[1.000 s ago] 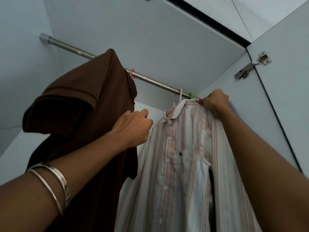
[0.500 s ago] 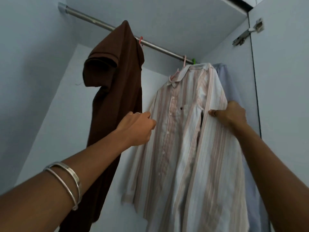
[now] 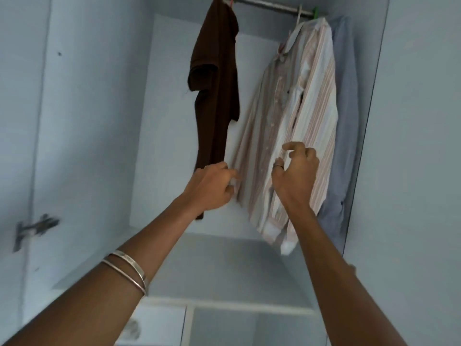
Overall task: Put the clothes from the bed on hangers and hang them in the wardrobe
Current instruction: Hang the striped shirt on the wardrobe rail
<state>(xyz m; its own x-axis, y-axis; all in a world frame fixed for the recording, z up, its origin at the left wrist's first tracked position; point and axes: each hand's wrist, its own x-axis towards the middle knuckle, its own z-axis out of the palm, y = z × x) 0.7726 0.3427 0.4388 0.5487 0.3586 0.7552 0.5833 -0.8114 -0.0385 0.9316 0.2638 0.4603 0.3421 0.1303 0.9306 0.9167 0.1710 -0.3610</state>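
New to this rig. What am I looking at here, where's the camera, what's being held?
No robot: a person works bare-handed, and one wide-angle camera on their head looks up into an open wardrobe. Three garments hang on the rail: a brown shirt, a striped shirt and a blue shirt behind it. The left hand, its forearm wearing two bangles, has its fingers curled at the striped shirt's left edge; blur hides whether they pinch it. The right hand hovers in front of the same shirt with fingers loosely spread, holding nothing.

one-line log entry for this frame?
stage: hanging | striped shirt: on rail | left hand: pinching its edge | right hand: open, in front
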